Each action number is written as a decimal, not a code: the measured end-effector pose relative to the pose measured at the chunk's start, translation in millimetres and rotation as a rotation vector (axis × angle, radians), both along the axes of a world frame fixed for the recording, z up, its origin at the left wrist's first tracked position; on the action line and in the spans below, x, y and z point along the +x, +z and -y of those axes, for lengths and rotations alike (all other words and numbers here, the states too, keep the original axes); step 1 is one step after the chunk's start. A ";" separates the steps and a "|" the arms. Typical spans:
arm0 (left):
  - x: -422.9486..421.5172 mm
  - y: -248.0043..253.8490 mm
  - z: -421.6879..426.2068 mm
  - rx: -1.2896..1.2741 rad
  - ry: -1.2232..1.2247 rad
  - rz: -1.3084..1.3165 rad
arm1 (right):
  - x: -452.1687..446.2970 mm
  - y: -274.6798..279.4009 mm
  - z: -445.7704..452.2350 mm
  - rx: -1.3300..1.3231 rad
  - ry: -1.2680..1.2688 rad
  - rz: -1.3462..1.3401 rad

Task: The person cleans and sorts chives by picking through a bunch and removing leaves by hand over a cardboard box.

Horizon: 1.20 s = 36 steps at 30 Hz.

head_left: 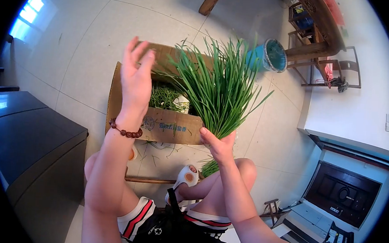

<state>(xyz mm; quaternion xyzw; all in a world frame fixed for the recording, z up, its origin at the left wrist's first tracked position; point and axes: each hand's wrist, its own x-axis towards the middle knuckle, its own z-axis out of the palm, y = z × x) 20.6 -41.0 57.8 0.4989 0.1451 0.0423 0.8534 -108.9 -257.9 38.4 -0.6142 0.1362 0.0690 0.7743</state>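
Observation:
A large bunch of long green leaves [220,92] fans upward from my right hand [219,145], whose fingers wrap round its lower end. My left hand [136,76] is raised over the left side of a cardboard box [112,104], fingers apart and slightly blurred, holding nothing. Inside the box lie loose green trimmings [163,97] and a white object [181,104] I cannot make out. The bunch hangs over the box's right part and hides some of it. Below my right hand, more green leaves [209,167] show beside my leg.
Beyond the bunch stands a blue bucket [275,55] on the tiled floor [84,41]. A wooden table leg [211,1] is at the top, with wooden furniture [317,44] at upper right. A dark cabinet [40,135] stands at left. Scattered leaf bits lie before the box.

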 end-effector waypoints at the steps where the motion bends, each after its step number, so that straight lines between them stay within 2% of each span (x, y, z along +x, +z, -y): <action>1: 2.2 -10.0 -4.0 0.235 0.111 0.035 | -0.4 -1.0 0.9 -0.021 0.013 0.010; 2: 3.8 -16.4 -8.6 0.469 0.222 0.071 | -0.7 -1.0 0.8 -0.022 0.012 0.010; 3: 4.7 -11.5 -12.6 0.552 0.230 0.148 | -0.7 -1.1 0.0 -0.137 0.013 0.065; 4: 1.8 -5.0 -12.7 0.553 0.230 0.149 | -0.2 -1.0 -0.7 -0.252 0.015 0.121; 6: -10.6 11.7 -7.7 0.626 -0.079 0.227 | -1.1 -0.3 -1.6 -0.258 0.026 0.128; 7: -13.0 11.2 0.3 0.606 -0.120 0.269 | -1.4 0.3 -2.0 -0.264 0.038 0.134; 8: -15.7 16.8 3.7 0.689 -0.208 0.271 | -0.9 2.5 -3.1 -0.264 0.038 0.133; 10: -17.6 17.3 11.1 0.798 -0.261 0.250 | 0.5 7.6 -6.4 -0.274 0.041 0.197; 14: -14.3 7.5 7.5 0.699 -0.325 0.216 | 0.6 5.7 -8.0 -0.287 0.021 0.216; 17: -13.9 9.1 6.2 0.767 -0.220 0.263 | 0.7 2.2 -6.6 -0.291 0.026 0.205; 19: -13.4 12.9 5.7 1.188 0.179 0.510 | 0.9 0.7 -7.3 -0.286 0.023 0.210; 20: -14.2 14.0 5.1 1.189 0.178 0.510 | 0.6 -0.4 -6.0 -0.286 0.022 0.209; 22: -18.1 15.0 4.0 1.027 0.156 0.574 | 0.1 -2.9 -2.8 -0.369 0.081 0.226; 27: -19.3 14.0 17.5 1.137 -0.076 0.598 | 2.1 -0.5 -8.4 -0.365 0.044 0.259; 30: -20.2 19.8 14.7 1.187 -0.136 0.602 | 0.0 -1.0 -7.6 -0.341 0.035 0.245; 36: -19.0 13.9 13.4 1.115 -0.112 0.558 | -2.6 1.3 -6.4 -0.277 0.026 0.168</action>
